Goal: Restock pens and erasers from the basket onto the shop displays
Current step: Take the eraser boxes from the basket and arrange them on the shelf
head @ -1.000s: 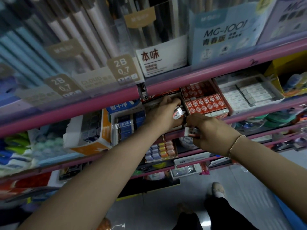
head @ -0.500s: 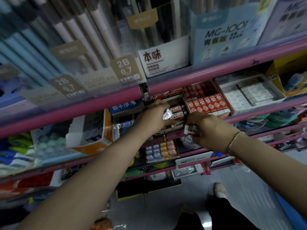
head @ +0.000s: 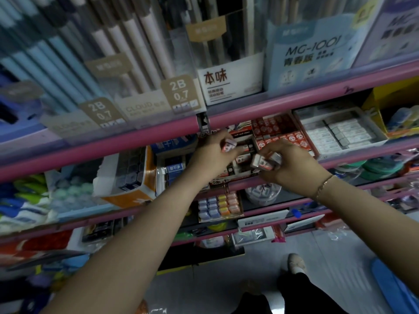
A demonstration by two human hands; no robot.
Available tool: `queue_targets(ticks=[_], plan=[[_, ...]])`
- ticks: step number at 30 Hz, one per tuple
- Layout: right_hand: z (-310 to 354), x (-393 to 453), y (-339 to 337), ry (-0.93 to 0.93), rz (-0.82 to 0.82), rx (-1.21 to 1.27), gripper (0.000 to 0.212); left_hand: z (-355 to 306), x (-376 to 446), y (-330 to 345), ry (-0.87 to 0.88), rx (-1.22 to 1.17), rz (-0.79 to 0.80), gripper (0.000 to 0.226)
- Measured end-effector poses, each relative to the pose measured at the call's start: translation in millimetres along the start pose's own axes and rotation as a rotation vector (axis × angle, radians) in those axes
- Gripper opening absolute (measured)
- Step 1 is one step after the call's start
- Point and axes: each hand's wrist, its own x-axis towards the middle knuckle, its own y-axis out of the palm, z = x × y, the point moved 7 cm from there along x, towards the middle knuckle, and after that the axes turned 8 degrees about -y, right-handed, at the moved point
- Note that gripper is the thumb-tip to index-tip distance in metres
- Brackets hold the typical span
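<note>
Pink shelf rail (head: 260,120) w/ eraser display box (head: 240,171) under it, mid-restock. Right hand (head: 292,165) clutches a few wrapped erasers (head: 265,160) just above the box; left hand (head: 214,155) pinches one eraser (head: 229,145) over box's back rows. Next, prob: slot it into a gap, label up, w/o knocking neighbours.

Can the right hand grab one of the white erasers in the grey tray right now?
Probably not yet. The right hand already holds a few small erasers, so its fingers are busy. The grey tray of white erasers sits open just to its right, nothing covering it.
</note>
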Motion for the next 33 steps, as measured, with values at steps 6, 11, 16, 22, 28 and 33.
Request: queue_targets(ticks=[6,11,16,22,28,33], plan=[[14,10,-4,-0.012,0.051,-0.009,0.04,-7,-28,5,-0.186,-0.411,0.386,0.008],[20,20,-4,0.107,0.124,0.398,0.021,9,-23,-12,-0.272,-0.497,0.185,0.015],[6,48,-3,0.154,0.161,0.126,0.021,13,-15,-8,-0.226,-0.259,0.122,0.033],[28,60,33,-0.067,0.542,-0.515,0.035,21,-11,-1,-0.057,0.409,0.163,0.029],[34,68,46,-0.106,0.678,-0.604,0.025,27,-8,-2,-0.068,0.425,0.202,0.033],[33,62,44,-0.15,0.61,-0.705,0.036,28,-11,-2,-0.039,0.391,0.149,0.034]])
